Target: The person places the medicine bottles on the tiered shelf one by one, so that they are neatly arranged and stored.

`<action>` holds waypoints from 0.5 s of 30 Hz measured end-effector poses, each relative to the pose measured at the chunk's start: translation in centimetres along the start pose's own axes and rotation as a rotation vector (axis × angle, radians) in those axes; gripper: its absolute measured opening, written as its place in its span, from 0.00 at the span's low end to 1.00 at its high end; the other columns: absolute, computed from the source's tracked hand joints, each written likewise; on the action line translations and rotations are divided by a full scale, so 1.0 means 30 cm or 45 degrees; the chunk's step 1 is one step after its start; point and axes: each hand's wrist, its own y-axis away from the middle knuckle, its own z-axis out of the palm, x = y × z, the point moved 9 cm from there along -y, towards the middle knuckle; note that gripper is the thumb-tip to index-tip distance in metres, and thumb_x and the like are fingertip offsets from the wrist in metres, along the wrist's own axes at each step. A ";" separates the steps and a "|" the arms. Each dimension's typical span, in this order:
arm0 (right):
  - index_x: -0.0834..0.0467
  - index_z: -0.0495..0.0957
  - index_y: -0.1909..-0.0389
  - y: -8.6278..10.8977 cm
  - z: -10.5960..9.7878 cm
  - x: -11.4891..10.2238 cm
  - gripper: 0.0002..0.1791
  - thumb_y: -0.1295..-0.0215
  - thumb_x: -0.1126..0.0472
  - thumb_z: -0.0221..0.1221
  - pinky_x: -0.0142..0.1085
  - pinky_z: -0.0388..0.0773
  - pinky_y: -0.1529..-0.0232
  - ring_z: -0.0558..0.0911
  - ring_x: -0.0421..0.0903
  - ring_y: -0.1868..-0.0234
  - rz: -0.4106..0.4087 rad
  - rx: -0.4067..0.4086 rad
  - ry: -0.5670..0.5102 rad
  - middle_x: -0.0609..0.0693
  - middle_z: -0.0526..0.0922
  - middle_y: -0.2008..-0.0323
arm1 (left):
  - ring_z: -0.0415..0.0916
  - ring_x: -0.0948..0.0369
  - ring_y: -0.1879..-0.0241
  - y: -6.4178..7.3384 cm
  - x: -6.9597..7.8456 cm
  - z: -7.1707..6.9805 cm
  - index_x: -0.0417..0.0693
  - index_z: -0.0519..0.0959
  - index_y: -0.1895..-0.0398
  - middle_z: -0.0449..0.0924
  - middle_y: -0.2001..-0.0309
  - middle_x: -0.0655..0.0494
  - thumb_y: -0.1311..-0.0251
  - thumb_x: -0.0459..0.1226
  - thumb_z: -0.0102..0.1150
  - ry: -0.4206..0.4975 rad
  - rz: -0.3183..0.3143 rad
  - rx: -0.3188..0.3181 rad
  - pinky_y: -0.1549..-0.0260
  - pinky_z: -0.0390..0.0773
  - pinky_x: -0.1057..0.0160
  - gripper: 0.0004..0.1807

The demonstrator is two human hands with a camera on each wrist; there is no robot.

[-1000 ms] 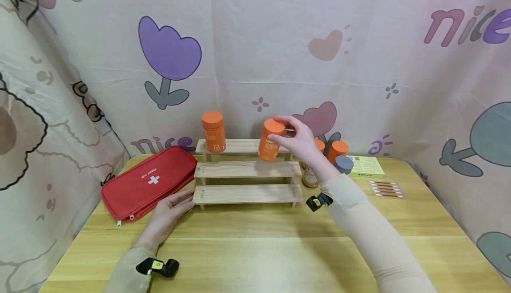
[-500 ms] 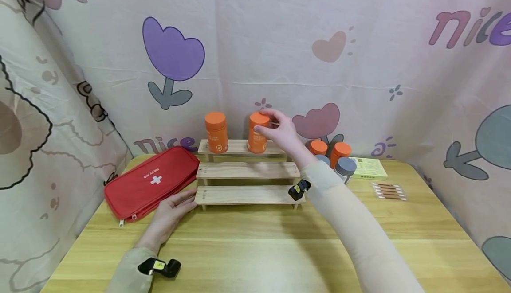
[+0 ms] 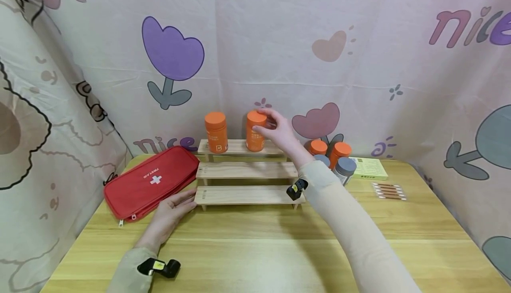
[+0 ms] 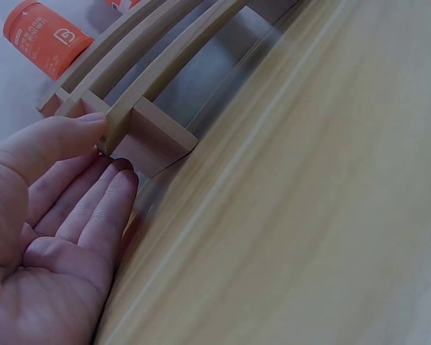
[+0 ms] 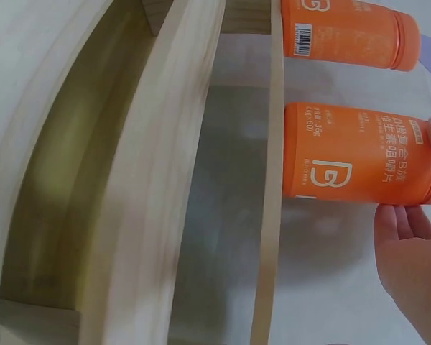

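A three-tier wooden display rack (image 3: 247, 194) stands on the table. On its top tier, my right hand (image 3: 279, 130) pinches an orange bottle (image 3: 254, 138) near its cap, thumb on one side and fingers on the other. The bottle stands upright, its base at the board in the right wrist view. A second, similar orange bottle (image 3: 216, 133) stands to its left on the same tier. My left hand (image 4: 65, 208) holds the left end of the bottom tier, thumb at the board's edge and fingertips just below, beside the rack's leg.
A red first-aid pouch (image 3: 151, 182) lies left of the rack. To the right stand several bottles, among them an orange-capped one (image 3: 340, 152) and a grey-capped one (image 3: 345, 169). Behind them lies a yellow-green box (image 3: 369, 169), with a packet of cotton swabs (image 3: 389, 191) in front.
My right hand has carried the orange bottle left and back, from above the middle tier to the top tier, then slightly farther left. The left hand keeps its place at the rack.
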 end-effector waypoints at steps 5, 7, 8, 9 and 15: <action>0.57 0.68 0.34 0.030 -0.009 0.008 0.33 0.41 0.65 0.66 0.36 0.69 0.40 0.72 0.46 0.40 -0.048 0.006 -0.050 0.51 0.71 0.39 | 0.74 0.69 0.47 0.002 -0.002 0.001 0.30 0.64 0.34 0.66 0.37 0.38 0.39 0.32 0.62 -0.008 -0.008 0.003 0.51 0.75 0.69 0.31; 0.56 0.64 0.32 0.052 -0.022 0.014 0.36 0.41 0.64 0.66 0.38 0.69 0.40 0.71 0.47 0.39 -0.033 0.034 -0.053 0.51 0.69 0.37 | 0.74 0.69 0.47 0.002 -0.001 0.001 0.30 0.64 0.34 0.66 0.37 0.38 0.39 0.32 0.62 -0.011 -0.007 0.002 0.51 0.75 0.69 0.31; 0.56 0.63 0.31 0.066 -0.030 0.016 0.37 0.41 0.64 0.66 0.39 0.69 0.39 0.71 0.47 0.39 -0.027 0.048 -0.049 0.52 0.69 0.37 | 0.74 0.69 0.47 0.002 0.000 0.001 0.29 0.64 0.34 0.66 0.37 0.38 0.39 0.32 0.62 -0.013 -0.005 0.003 0.51 0.75 0.69 0.31; 0.56 0.62 0.31 0.079 -0.038 0.019 0.37 0.41 0.63 0.66 0.39 0.69 0.39 0.71 0.47 0.39 -0.013 0.065 -0.040 0.52 0.68 0.36 | 0.74 0.69 0.47 0.002 0.000 0.001 0.29 0.64 0.34 0.67 0.37 0.38 0.39 0.32 0.61 -0.015 -0.002 0.001 0.51 0.75 0.69 0.31; 0.59 0.64 0.33 0.174 -0.081 0.038 0.36 0.41 0.61 0.66 0.42 0.67 0.38 0.69 0.50 0.38 0.001 0.090 0.053 0.57 0.67 0.35 | 0.74 0.69 0.48 -0.001 0.004 -0.002 0.28 0.64 0.35 0.70 0.39 0.43 0.39 0.31 0.61 -0.021 0.015 0.008 0.51 0.75 0.69 0.31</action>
